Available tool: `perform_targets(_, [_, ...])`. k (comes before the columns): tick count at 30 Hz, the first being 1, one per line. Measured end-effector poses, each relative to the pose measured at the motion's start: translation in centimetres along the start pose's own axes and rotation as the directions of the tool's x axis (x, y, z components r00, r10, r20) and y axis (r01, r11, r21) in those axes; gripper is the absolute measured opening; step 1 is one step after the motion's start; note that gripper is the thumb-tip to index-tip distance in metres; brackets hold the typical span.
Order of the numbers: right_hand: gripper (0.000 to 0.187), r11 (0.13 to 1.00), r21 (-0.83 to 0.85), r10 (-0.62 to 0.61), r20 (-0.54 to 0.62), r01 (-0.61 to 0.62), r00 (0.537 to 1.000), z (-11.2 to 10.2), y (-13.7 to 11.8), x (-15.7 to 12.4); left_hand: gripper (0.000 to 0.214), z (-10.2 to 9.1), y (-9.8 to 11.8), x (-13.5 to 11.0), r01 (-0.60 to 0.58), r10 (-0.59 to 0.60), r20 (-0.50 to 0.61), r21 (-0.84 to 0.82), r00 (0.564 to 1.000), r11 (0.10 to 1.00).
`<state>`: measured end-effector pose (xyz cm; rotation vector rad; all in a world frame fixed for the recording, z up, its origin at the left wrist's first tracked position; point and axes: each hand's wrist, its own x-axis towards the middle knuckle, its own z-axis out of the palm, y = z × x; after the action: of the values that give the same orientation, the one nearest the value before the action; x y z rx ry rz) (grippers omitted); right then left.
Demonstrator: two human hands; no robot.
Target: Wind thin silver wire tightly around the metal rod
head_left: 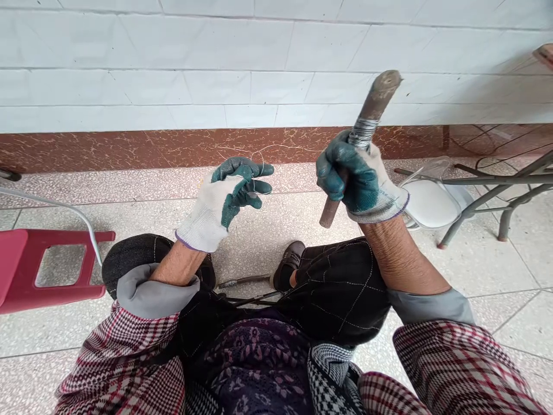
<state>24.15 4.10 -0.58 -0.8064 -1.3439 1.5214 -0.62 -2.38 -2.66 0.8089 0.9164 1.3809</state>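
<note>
Head view: two gloved hands above a speckled floor (268,227), facing a white-tiled wall (216,46) with a reddish-brown base strip (181,151).
At far right, a white rounded object (432,206) with clear plastic about it sits beside grey metal legs (488,210); a red stool (15,271) stands at left, near the knee. The right hand (358,178) has its grip closed round a tilted wooden stick (380,97), raised before the wall and bound with wire (363,131). The left hand's (228,199) grip is partly curled; a thin strand (283,147) crosses its fingers, whether pinched cannot be told.
</note>
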Motion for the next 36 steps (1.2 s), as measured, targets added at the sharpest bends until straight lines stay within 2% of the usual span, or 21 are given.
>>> perform_targets(3, [0.042,0.995,-0.090,0.044,0.071,-0.038,0.997,0.1,0.1,-0.1,0.018,-0.1,0.4,-0.2,-0.053,0.053,0.003,0.023,0.999,0.998])
perform_targets(5, [0.042,0.991,-0.124,0.064,0.065,-0.055,0.996,0.2,0.0,-0.1,0.011,-0.1,0.6,-0.5,-0.121,0.121,-0.001,0.088,0.993,0.989])
perform_targets(7, [0.036,0.986,-0.152,0.071,0.018,-0.068,0.997,0.3,-0.3,0.0,0.006,0.0,0.7,-0.9,-0.179,0.182,0.001,0.189,0.983,0.965])
perform_targets(9, [0.030,0.980,-0.182,0.064,-0.080,-0.078,0.995,0.5,-0.6,0.1,0.005,0.1,0.7,-1.4,-0.207,0.211,0.020,0.308,0.977,0.928])
perform_targets(12, [0.034,0.974,-0.216,0.014,-0.222,-0.064,0.975,1.0,-1.0,0.4,0.008,-0.2,0.6,-1.8,-0.248,0.253,0.062,0.514,0.966,0.821])
perform_targets(14, [0.022,0.969,-0.244,-0.021,-0.247,-0.041,0.969,1.6,-1.0,0.5,0.018,-0.6,0.5,-1.9,-0.282,0.285,0.107,0.663,0.952,0.693])
perform_targets(17, [0.013,0.956,-0.292,-0.030,-0.171,-0.021,0.985,2.8,-0.8,0.6,0.025,-1.1,0.8,-2.0,-0.316,0.282,0.203,0.837,0.938,0.448])
perform_targets(19, [0.012,0.950,-0.311,-0.016,-0.076,-0.008,0.997,3.6,-0.7,0.7,0.027,-1.1,1.1,-2.1,-0.339,0.231,0.272,0.881,0.934,0.331])
perform_targets(22, [0.008,0.952,-0.306,0.010,0.012,-0.006,1.000,4.6,-0.9,0.8,0.028,-0.7,1.6,-2.4,-0.400,0.139,0.376,0.884,0.916,0.244])
perform_targets(25, [0.014,0.957,-0.284,0.091,0.095,-0.060,0.991,5.0,-1.1,0.9,0.026,-0.3,2.1,-2.6,-0.461,0.093,0.451,0.868,0.888,0.186])
perform_targets(28, [0.018,0.951,-0.288,0.171,0.203,-0.108,0.964,5.0,-1.0,0.9,0.025,-0.2,2.4,-2.9,-0.480,0.080,0.474,0.856,0.877,0.193])
perform_targets(31, [0.013,0.948,-0.297,0.186,0.239,-0.111,0.953,5.0,-0.4,1.0,0.020,-0.4,2.5,-3.1,-0.451,0.095,0.442,0.853,0.892,0.264])
perform_targets(33, [0.007,0.950,-0.298,0.161,0.232,-0.087,0.959,5.3,0.2,1.2,0.017,-0.6,2.4,-3.3,-0.393,0.106,0.381,0.842,0.918,0.369])
perform_targets(36, [0.008,0.967,-0.251,0.094,0.169,-0.049,0.981,6.2,0.8,1.4,0.015,-0.4,2.3,-3.6,-0.219,0.102,0.201,0.731,0.974,0.646])
